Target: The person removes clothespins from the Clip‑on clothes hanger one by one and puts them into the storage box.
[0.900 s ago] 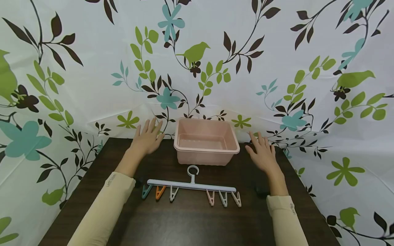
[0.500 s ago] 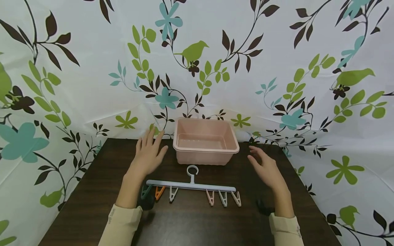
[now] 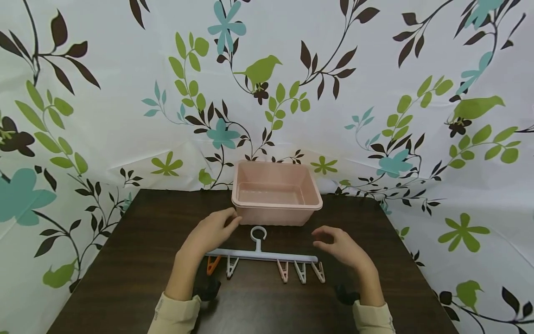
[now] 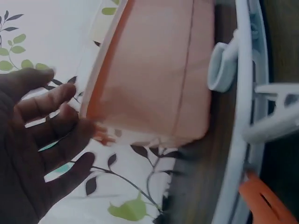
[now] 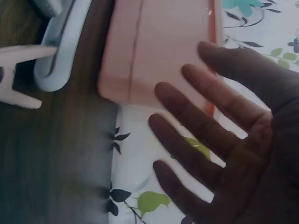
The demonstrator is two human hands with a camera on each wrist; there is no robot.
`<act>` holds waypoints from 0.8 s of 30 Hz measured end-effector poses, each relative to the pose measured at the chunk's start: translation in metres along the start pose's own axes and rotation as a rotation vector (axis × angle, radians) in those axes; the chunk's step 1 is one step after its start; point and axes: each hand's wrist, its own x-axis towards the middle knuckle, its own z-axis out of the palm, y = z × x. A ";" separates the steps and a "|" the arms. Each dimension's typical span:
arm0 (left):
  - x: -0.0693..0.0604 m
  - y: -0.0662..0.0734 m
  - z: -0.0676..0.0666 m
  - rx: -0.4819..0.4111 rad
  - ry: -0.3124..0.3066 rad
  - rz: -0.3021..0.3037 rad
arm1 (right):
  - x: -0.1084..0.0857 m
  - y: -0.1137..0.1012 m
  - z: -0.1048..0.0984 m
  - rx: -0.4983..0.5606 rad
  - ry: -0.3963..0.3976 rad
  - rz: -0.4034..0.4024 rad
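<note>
A pale clip hanger lies on the dark table, its round hook pointing toward the far edge. Several clips hang from its bar, among them an orange clip and a pink clip. My left hand, fingers loosely bent, hovers over the bar's left end and hides the leftmost clip. To the right of the bar my right hand is in the air, thumb and fingers apart and nothing between them. The right wrist view shows its spread fingers before the pink basin.
Behind the hanger, at the table's far edge, stands the pink rectangular basin; no contents show inside. A white cloth printed with leaves, flowers and birds hangs around the back and sides of the table.
Both hands have come inward and nearer from beside the basin toward the hanger. Their fingers, straighter before, are now more bent. Hanger and basin have stayed in place.
</note>
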 end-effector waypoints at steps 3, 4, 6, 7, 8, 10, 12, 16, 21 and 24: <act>-0.001 -0.006 0.002 -0.047 -0.080 -0.019 | 0.004 0.004 0.007 0.005 -0.053 0.012; -0.001 -0.008 0.003 -0.060 -0.109 -0.029 | 0.006 0.005 0.009 0.003 -0.075 0.008; -0.001 -0.011 0.004 -0.077 -0.171 -0.046 | 0.008 0.007 0.014 0.005 -0.134 -0.010; -0.002 -0.011 0.005 -0.081 -0.201 -0.064 | 0.009 0.008 0.016 0.004 -0.164 -0.019; -0.003 -0.012 0.006 -0.081 -0.231 -0.075 | 0.010 0.009 0.018 0.008 -0.189 -0.025; -0.003 -0.011 0.008 -0.079 -0.284 -0.088 | 0.012 0.011 0.022 0.027 -0.237 -0.032; -0.004 -0.009 0.011 -0.077 -0.322 -0.095 | 0.015 0.012 0.026 0.048 -0.273 -0.037; -0.002 -0.005 0.020 -0.063 -0.357 -0.107 | 0.022 0.013 0.031 0.081 -0.321 -0.035; 0.003 -0.005 0.032 0.004 -0.359 -0.109 | 0.027 0.013 0.036 0.093 -0.343 -0.018; 0.005 -0.009 0.038 0.031 -0.355 -0.109 | 0.030 0.012 0.037 0.083 -0.340 -0.017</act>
